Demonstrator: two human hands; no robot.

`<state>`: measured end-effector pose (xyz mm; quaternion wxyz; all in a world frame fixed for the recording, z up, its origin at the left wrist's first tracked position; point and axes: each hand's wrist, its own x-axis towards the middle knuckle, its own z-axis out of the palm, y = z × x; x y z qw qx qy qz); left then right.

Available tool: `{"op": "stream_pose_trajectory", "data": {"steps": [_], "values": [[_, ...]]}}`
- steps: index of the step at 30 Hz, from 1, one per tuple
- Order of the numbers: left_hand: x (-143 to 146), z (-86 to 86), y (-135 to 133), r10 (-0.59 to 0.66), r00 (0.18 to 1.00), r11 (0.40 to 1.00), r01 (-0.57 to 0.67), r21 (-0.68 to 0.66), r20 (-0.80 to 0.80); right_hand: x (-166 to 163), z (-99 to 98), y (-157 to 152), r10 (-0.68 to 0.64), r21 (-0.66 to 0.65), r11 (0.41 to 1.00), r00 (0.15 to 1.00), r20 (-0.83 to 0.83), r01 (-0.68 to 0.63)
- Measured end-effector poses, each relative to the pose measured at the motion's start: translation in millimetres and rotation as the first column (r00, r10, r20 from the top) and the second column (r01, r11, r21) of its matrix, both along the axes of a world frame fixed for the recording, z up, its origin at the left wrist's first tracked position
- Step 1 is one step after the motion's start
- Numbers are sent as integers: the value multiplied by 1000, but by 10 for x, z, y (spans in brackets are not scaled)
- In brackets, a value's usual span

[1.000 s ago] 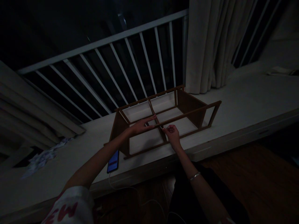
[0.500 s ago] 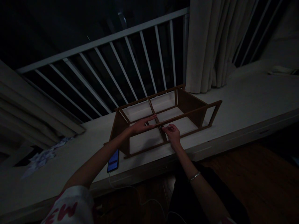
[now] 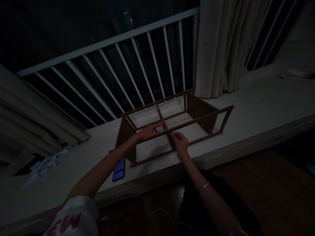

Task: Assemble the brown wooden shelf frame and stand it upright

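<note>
A brown wooden shelf frame (image 3: 200, 113) lies on its side on a pale ledge, with a panel at each end and a board across its middle. My left hand (image 3: 149, 132) rests with fingers stretched out over the front rail beside the middle board. Just right of that joint, my right hand (image 3: 180, 142) has its fingers pinched together against the rail. Something thin and light-coloured, perhaps a small tool, shows at those fingertips, too small and dark to name.
A lit phone (image 3: 118, 170) with a white cable (image 3: 128, 197) lies by the frame's left end. Behind stands a white railing (image 3: 105, 47), with beige curtains (image 3: 216, 49) at both sides. Crumpled cloth (image 3: 44, 167) lies left on the ledge (image 3: 265, 98). The ledge's front edge drops to a wooden floor.
My right hand has turned slightly and shifted a little to the left at the joint. My left hand and the frame stay in place.
</note>
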<state>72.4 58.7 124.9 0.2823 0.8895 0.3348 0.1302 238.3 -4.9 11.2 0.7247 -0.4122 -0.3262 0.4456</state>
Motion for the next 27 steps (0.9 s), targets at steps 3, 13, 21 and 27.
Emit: {"op": "stream_pose_trajectory", "data": {"steps": [3,13,21,27], "values": [[-5,-12,11,9,1000,1000,-9,-8,2,-39,11,-16,-57,10,998,998,19,56],[-23,-50,58,-3,1000,1000,3,-19,-11,-53,151,-113,-162,111,984,951,264,137],[-16,-57,60,-20,1000,1000,21,-20,23,-65,177,-117,-240,288,949,893,380,132],[-10,-57,53,-16,999,999,17,-38,28,-113,190,-119,44,84,995,989,141,-56]]}}
